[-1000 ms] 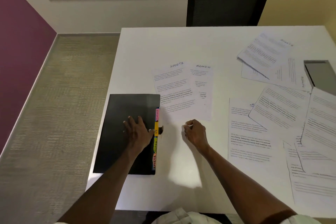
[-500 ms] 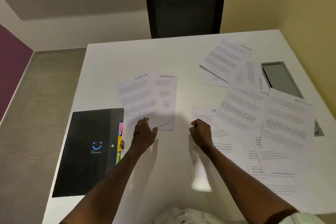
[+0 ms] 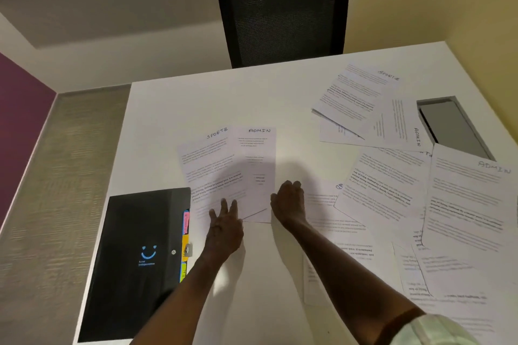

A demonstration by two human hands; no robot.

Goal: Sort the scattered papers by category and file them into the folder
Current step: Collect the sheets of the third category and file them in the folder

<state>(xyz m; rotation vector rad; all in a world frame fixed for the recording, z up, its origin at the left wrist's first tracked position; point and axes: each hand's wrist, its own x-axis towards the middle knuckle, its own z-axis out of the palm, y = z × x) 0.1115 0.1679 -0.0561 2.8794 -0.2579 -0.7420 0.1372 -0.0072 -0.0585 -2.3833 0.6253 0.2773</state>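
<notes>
My left hand (image 3: pixel 224 221) is pressing flat, fingers spread, on the sports sheet (image 3: pixel 210 168) just right of the folder (image 3: pixel 140 255), its length running away from me, while my right hand (image 3: pixel 288 202) is lying open beside it.

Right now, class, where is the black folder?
In the head view the black folder lies closed at the table's near-left corner, left of the left hand.

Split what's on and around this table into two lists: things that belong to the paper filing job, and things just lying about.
Belongs to the job:
- black folder with coloured tabs
- SPORTS sheet
- ADMIN sheet beside it
- scattered papers on the right
- left hand, fingers flat on the SPORTS sheet
- right hand

Just lying about:
- black mesh chair
- grey recessed panel in the table
</notes>
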